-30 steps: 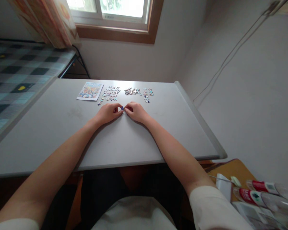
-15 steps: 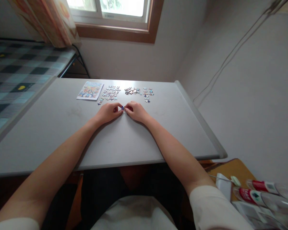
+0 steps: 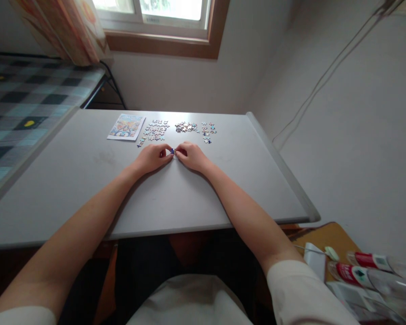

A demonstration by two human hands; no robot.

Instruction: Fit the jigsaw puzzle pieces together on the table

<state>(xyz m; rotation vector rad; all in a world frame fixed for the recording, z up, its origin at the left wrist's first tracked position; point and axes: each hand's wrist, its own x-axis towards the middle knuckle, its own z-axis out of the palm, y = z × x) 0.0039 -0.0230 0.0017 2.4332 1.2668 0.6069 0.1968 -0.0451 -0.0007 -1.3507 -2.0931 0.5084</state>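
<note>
Between my two hands, just above or on the grey-white table [image 3: 149, 201], are small blue puzzle pieces [image 3: 172, 151]. My left hand [image 3: 153, 157] pinches the blue piece between thumb and forefinger. From the other side my right hand [image 3: 191, 155] closes thumb and forefinger on a puzzle piece that its fingertips mostly hide. Whether the pieces are joined I cannot tell. Beyond the hands lie a spread group of puzzle pieces [image 3: 156, 130], a heap of pieces [image 3: 186, 127] and a smaller group [image 3: 208, 132] on the right.
A printed picture sheet [image 3: 126, 127] lies at the table's back left. Raised edging [image 3: 284, 169] runs along the right side. At lower right, plastic bottles [image 3: 355, 275] and a white box-shaped object [image 3: 314, 261] sit on a wooden surface [image 3: 336, 237]. A checked bed [image 3: 34, 99] stands left.
Both hands stay almost in place, still pinching at the same spot. The whole view has shifted very slightly; the groups of pieces look the same.
</note>
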